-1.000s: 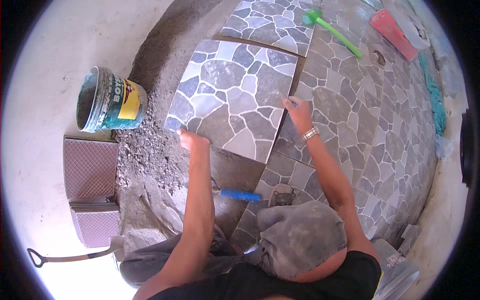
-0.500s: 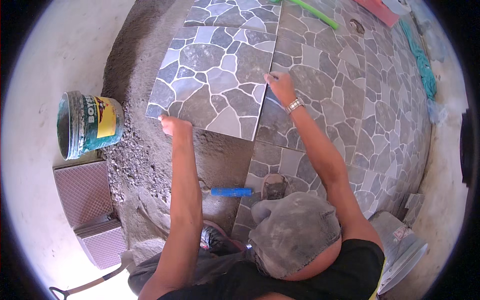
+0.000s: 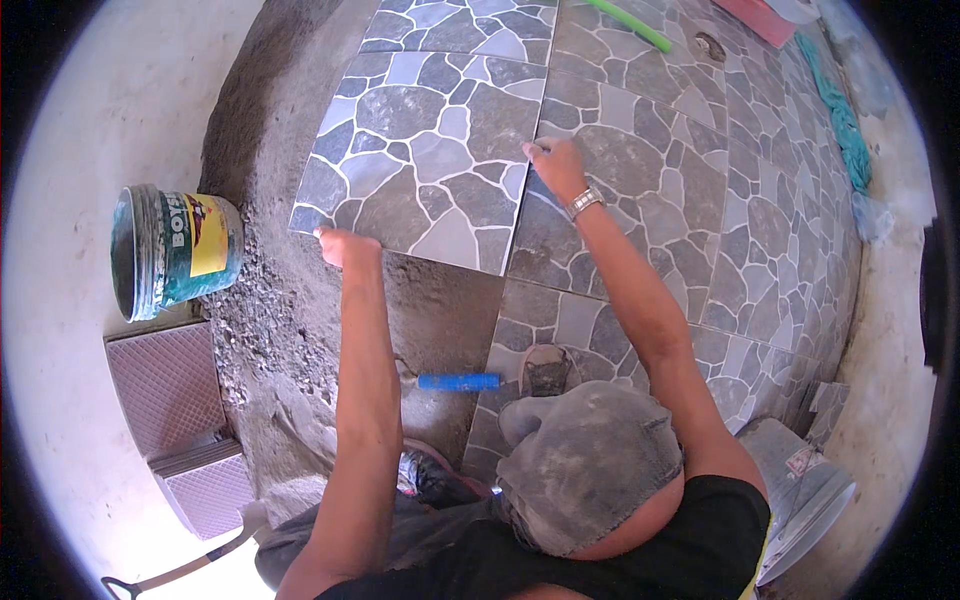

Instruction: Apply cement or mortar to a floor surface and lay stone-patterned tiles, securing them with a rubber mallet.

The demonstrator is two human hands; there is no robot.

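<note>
A large square floor tile [image 3: 440, 155] with a grey crazy-paving pattern and white lines lies ahead of me, over the rough grey mortar bed [image 3: 440, 310]. My left hand [image 3: 348, 248] is closed on its near left corner, the fingertips hidden underneath. At its right edge, my right hand [image 3: 556, 168] is closed with fingertips pinched on the rim, beside a dark narrow seam. Beyond that seam are laid tiles [image 3: 640, 175] of the same pattern. Another such tile [image 3: 455, 30] adjoins the far edge. Nearer to me, a tool with a blue handle [image 3: 459, 382] lies across the mortar's border.
A green bucket [image 3: 205, 245] lies on its side at left, near loose gravel [image 3: 270, 330]. Brownish patterned tiles [image 3: 165, 385] lean below it. A shovel [image 3: 195, 568] is at lower left. A translucent bucket [image 3: 800, 500] stands at lower right. A green bar [image 3: 630, 25] lies far ahead.
</note>
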